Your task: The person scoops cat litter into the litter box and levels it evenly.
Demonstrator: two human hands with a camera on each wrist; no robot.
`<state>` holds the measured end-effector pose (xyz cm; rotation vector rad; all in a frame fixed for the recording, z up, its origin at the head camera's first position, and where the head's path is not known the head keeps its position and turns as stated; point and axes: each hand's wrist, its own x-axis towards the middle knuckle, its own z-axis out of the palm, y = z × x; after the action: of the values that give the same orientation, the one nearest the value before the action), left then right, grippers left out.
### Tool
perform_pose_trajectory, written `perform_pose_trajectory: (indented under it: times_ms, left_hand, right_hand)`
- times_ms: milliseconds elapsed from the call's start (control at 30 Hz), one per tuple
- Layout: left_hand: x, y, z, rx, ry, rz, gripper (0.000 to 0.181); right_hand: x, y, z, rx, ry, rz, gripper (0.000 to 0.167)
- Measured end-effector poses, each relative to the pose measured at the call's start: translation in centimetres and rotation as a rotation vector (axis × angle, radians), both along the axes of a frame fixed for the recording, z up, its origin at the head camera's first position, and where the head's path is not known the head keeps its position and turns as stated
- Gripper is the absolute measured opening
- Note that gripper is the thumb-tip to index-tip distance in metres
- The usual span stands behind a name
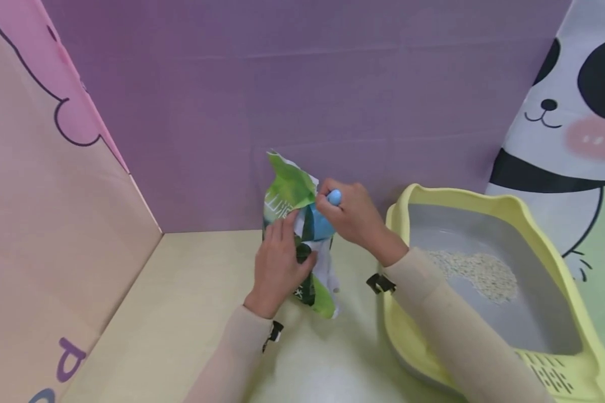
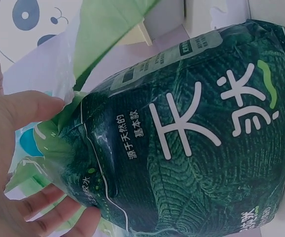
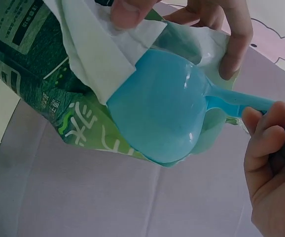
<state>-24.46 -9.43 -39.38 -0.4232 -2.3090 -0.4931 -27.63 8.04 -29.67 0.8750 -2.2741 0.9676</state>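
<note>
A green plastic bag [image 1: 288, 182] with white lettering stands on the table, its top torn open. My left hand [image 1: 278, 268] grips the bag near its mouth, thumb on one side and fingers on the other. In the left wrist view, the dark green bag front [image 2: 192, 123] fills most of the frame. My right hand [image 1: 355, 218] holds a blue scoop [image 3: 157, 106] by its handle, fingers curled round it. The scoop's bowl is at the bag's mouth, partly behind a white flap [image 3: 103, 54] of the bag. What lies inside the bag is hidden.
To the right stands a yellow-rimmed litter box [image 1: 464, 195] with a grey pan, and pale pellets [image 1: 489, 277] are heaped in it. My right forearm crosses above its near left rim. A purple backdrop [image 1: 307, 101] rises behind the table, with printed panels at both sides.
</note>
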Motion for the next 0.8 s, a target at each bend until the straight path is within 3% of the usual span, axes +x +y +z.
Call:
perform_pose_trajectory:
  times_ms: [567, 800]
  left_hand:
    - [-0.07, 0.00, 0.32, -0.038, -0.031, -0.030, 0.098]
    - [-0.01, -0.07, 0.20, -0.035, -0.008, -0.030, 0.096]
  right_hand:
    - [-0.77, 0.73, -0.59, -0.071, -0.055, 0.017, 0.022]
    - [-0.61, 0.31, -0.82, -0.108, -0.089, 0.016, 0.022]
